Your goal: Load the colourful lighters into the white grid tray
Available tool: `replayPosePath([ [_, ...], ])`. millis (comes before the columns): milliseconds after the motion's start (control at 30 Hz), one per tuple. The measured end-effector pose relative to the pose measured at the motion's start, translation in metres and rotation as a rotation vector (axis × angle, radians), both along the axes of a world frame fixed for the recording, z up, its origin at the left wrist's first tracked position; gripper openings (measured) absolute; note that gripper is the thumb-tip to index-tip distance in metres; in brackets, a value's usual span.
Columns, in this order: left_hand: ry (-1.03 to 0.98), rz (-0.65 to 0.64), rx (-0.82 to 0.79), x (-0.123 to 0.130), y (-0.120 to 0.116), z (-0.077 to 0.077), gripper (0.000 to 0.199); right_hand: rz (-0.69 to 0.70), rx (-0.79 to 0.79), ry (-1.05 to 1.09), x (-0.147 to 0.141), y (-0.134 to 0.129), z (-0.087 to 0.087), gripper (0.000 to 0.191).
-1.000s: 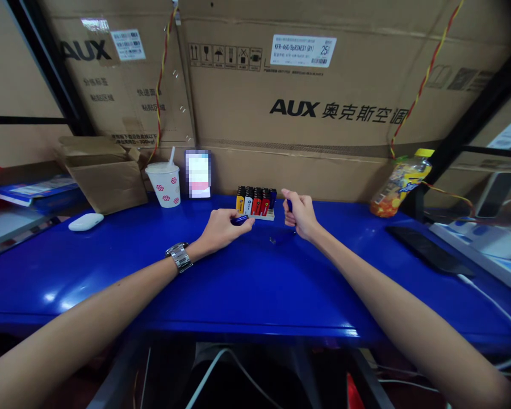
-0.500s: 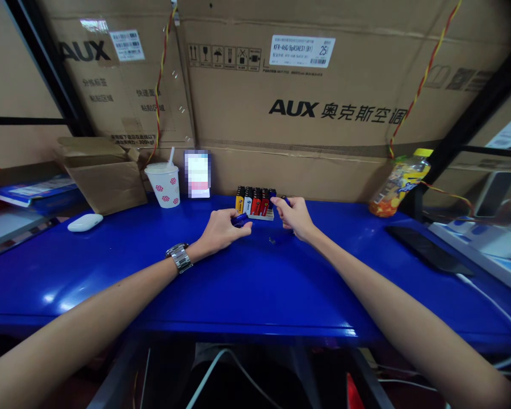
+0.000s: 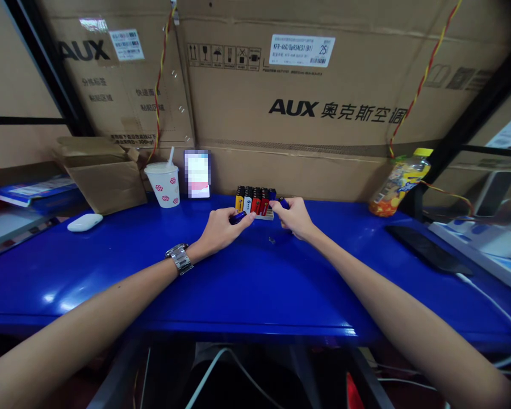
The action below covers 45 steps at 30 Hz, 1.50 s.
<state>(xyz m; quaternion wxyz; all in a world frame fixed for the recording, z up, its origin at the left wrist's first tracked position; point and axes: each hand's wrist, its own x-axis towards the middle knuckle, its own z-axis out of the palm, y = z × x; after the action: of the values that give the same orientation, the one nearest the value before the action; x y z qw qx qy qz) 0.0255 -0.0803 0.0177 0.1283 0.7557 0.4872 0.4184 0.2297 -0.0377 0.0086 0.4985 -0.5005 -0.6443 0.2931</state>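
My left hand (image 3: 223, 229) grips a blue lighter (image 3: 237, 217) between thumb and fingers, just in front of a row of upright lighters (image 3: 255, 200). These lighters are yellow, white, red and dark blue, and stand in a small white tray (image 3: 264, 216). My right hand (image 3: 296, 218) pinches a second blue lighter (image 3: 284, 203) at the tray's right end. Most of that lighter is hidden by my fingers. A tiny metal piece (image 3: 272, 241) lies on the blue table (image 3: 111, 284) just below my right hand.
Behind the hands stand a flowered paper cup (image 3: 162, 186) and a pixelated card (image 3: 197, 174). An open cardboard box (image 3: 106, 184) and white mouse (image 3: 85, 222) are left; a plastic bottle (image 3: 400, 184) and black tablet (image 3: 426, 249) are right. Large cartons form the back wall.
My right hand has moved down and left from its raised position, closer to the tray and my left hand. My left hand has shifted little, still holding its blue lighter.
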Motion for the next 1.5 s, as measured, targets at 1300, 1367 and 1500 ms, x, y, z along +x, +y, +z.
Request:
replayPosePath([
  [1300,0.034,0.151,-0.037,-0.003,0.008,-0.003,0.017,0.122,-0.003,0.083,0.009,0.010,-0.002,0.035],
  [1367,0.040,0.137,-0.044,-0.003,0.009,-0.005,0.018,0.130,0.003,0.117,0.013,0.017,-0.004,0.033],
  [1500,0.065,0.113,-0.052,-0.003,0.009,-0.006,0.018,0.031,0.255,-0.067,0.024,0.030,-0.009,0.031],
])
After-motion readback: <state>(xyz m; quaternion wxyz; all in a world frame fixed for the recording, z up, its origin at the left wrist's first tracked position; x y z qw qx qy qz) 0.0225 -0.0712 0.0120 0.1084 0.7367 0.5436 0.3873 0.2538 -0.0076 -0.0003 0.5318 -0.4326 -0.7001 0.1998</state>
